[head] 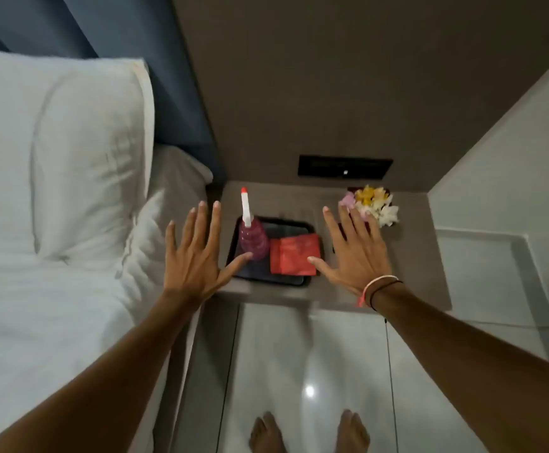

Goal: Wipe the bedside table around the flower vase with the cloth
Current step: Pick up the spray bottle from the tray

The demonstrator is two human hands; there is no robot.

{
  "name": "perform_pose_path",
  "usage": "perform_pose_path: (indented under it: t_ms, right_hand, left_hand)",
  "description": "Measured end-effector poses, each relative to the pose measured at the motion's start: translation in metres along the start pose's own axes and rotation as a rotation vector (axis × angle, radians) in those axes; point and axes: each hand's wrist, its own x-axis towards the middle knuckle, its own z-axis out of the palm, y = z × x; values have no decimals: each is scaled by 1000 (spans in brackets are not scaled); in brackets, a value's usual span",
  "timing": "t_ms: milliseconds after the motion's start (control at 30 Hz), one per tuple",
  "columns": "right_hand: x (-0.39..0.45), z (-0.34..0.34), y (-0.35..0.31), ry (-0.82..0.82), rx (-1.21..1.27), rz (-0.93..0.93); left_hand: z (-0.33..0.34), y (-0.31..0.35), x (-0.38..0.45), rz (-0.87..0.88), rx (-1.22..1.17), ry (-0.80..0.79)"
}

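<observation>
A grey bedside table (420, 256) stands between the bed and a white wall. A folded red cloth (291, 255) lies in a black tray (286, 225) on the table, beside a pink spray bottle (253, 240) with a white and red nozzle. A flower vase (373, 204) with yellow, white and pink blooms stands at the table's back right. My left hand (194, 256) hovers flat with fingers spread over the table's left edge, its thumb near the bottle. My right hand (353, 253) hovers spread between the tray and the vase, holding nothing.
A bed with a white pillow (80, 152) and white sheets lies to the left. A dark switch panel (345, 165) sits on the wall above the table. A glossy tiled floor (309, 371) and my bare feet (309, 433) show below.
</observation>
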Motion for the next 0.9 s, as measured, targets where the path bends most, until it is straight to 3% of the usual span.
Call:
perform_pose_path:
  t_ms: [100, 200, 333, 433, 567, 667, 800, 900]
  right_hand:
    - [-1, 49, -3, -51, 83, -26]
    - [-17, 85, -2, -38, 213, -58]
    - [-33, 137, 5, -48, 199, 13]
    - [-41, 162, 15, -91, 150, 93]
    - [-39, 177, 35, -95, 11, 172]
    - [-37, 181, 46, -90, -19, 241]
    - [-40, 180, 63, -33, -48, 305]
    - [-45, 173, 76, -29, -60, 344]
  left_hand:
    - [59, -7, 7, -89, -75, -159]
    - [95, 0, 22, -173, -301, -188]
    - [126, 20, 65, -263, -709, -141]
    - [131, 31, 99, -343, -898, -7]
    - [131, 44, 123, -271, -855, 206]
    - [125, 56, 123, -277, -958, 298]
    - [122, 59, 114, -151, -995, 357]
    - [112, 64, 98, -60, -966, 315]
